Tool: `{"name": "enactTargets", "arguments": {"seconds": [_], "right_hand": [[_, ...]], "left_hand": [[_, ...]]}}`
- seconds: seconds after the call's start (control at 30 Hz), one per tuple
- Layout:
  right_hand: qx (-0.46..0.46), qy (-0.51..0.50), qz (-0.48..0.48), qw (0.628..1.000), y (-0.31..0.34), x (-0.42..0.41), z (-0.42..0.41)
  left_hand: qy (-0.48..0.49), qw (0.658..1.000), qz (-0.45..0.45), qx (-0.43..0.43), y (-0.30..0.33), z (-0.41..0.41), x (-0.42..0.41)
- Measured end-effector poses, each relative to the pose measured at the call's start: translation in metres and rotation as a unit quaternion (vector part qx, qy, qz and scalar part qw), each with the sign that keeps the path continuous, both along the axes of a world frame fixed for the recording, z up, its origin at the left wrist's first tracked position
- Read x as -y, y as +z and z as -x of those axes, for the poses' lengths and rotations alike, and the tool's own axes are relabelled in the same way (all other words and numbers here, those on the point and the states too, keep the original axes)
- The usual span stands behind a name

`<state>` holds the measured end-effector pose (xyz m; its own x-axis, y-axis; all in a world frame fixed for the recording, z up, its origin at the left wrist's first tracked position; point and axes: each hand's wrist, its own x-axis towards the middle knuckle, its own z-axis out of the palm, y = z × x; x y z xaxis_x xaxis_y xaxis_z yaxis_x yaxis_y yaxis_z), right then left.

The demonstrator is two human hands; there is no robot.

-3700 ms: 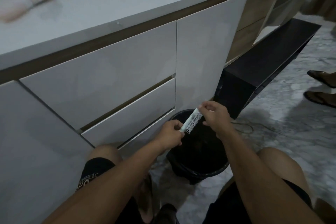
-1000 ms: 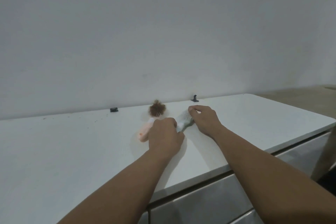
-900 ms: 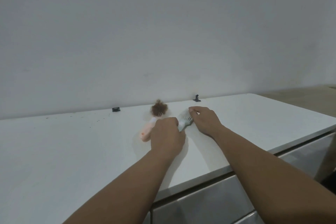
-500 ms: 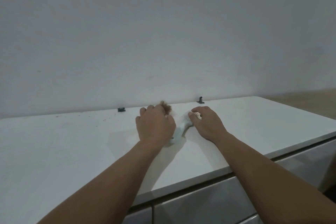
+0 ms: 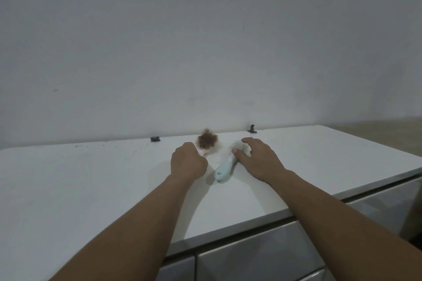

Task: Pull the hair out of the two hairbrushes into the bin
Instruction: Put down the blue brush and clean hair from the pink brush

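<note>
Both hands working over the white tabletop (image 5: 91, 189), forearms reaching in from the near edge. Left hand (image 5: 188, 162) clenching into a fist around the handle of the hair-clogged hairbrush (image 5: 206, 142); handle itself mostly hidden inside that grip, only a pale pinkish part showing just past the knuckles. Brush head pointing away toward the wall (image 5: 205, 41), carrying a dense brown clump of hair (image 5: 207, 139), slightly blurred. Whether this brush is resting on the surface or sitting just above it: cannot tell. Right hand (image 5: 258, 160) lying palm-down with grip released, fingers spread and loosely curved, thumb tip touching or all but touching the bristle end of the pale blue hairbrush (image 5: 226, 167). That second brush lying flat on the tabletop between the two hands, handle end with its small hole pointing toward the near edge, white bristles partly covered by the right fingers; bristles too small to judge for remaining hair. Two small dark fittings sitting at the back edge against the wall: one (image 5: 155, 138) left of the hair clump, one (image 5: 251, 129) right of it. Grey drawer fronts (image 5: 262, 255) showing below the tabletop lip. Bin not appearing in this view.
</note>
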<state>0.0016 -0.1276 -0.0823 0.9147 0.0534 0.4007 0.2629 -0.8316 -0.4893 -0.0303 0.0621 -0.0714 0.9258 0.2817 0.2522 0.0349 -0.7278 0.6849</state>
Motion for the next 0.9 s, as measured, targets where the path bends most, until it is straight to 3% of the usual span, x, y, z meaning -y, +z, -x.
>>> {"name": "enactTargets", "arguments": {"seconds": [0.17, 0.37, 0.57, 0.77, 0.9], "right_hand": [[-0.018, 0.001, -0.074, 0.997, 0.006, 0.002, 0.019], [-0.004, -0.003, -0.175, 0.985, 0.038, 0.013, 0.048], [0.006, 0.002, -0.299, 0.954, 0.073, 0.035, 0.096], [-0.014, -0.026, -0.444, 0.896, 0.073, 0.084, 0.138], [-0.013, -0.031, -0.505, 0.863, 0.056, 0.113, 0.171]], "left_hand": [[-0.007, 0.997, 0.037, 0.071, 0.013, 0.016, 0.001], [-0.097, 0.972, 0.170, 0.129, 0.039, 0.044, 0.025], [-0.178, 0.960, 0.183, 0.114, 0.052, 0.085, 0.072], [-0.265, 0.939, 0.208, 0.063, 0.038, 0.113, 0.121], [-0.351, 0.918, 0.183, -0.040, 0.023, 0.129, 0.149]]}}
